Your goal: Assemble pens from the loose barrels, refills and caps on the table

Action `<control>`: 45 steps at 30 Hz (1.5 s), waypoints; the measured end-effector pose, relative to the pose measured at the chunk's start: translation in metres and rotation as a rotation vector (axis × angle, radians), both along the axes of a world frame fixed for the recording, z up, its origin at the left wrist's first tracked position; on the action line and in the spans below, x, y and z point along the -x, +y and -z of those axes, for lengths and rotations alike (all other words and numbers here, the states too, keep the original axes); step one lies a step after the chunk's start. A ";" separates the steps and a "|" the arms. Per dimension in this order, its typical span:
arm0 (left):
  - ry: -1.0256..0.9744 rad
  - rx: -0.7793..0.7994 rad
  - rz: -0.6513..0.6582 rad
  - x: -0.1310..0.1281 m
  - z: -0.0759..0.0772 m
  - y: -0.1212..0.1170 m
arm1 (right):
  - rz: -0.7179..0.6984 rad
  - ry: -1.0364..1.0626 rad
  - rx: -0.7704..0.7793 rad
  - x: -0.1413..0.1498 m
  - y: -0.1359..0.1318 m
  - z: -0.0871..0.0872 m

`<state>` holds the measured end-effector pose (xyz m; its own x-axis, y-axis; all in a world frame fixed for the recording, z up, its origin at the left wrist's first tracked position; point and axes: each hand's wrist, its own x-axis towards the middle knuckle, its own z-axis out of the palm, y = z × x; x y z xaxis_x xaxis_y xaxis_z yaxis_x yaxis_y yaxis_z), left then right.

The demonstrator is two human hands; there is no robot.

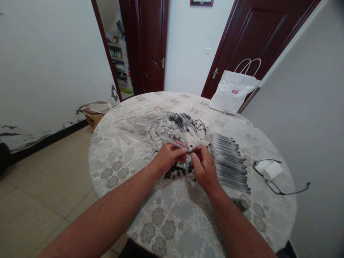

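Note:
My left hand (168, 156) is closed around a whitish, translucent pen barrel (174, 142), which slants down to the right. At the barrel's lower right end, my right hand (205, 165) pinches with thumb and fingertips; a small dark part shows there, too small to make out. Beneath both hands lies a pile of small black and whitish pen parts (176, 172), partly hidden by them. Beyond the left hand spreads a heap of loose pale barrels (150, 125). Thin black refills (184, 122) lie behind. A row of pens with dark ends (229, 163) lies right of my right hand.
The round table (113, 190) has a patterned cloth. Black-framed glasses (279, 193) and a folded white tissue (268, 169) lie at its right side. A white paper bag (231, 91) stands at the far right edge. A stool (94, 111) is beyond the table's left edge.

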<state>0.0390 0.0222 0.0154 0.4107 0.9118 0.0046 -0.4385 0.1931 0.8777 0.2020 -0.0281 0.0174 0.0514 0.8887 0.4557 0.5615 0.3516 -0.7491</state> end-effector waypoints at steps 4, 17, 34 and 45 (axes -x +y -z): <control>0.003 0.001 0.017 0.000 0.001 0.000 | 0.005 -0.061 0.021 0.001 0.001 0.001; 0.040 -0.001 0.007 -0.001 -0.003 -0.003 | 0.017 -0.091 0.017 -0.002 0.001 0.002; 0.098 -0.054 0.018 0.000 0.003 0.001 | -0.058 0.008 0.114 -0.003 0.003 0.005; 0.262 -0.208 0.010 0.002 0.000 0.002 | -0.155 0.309 0.270 -0.002 0.008 0.005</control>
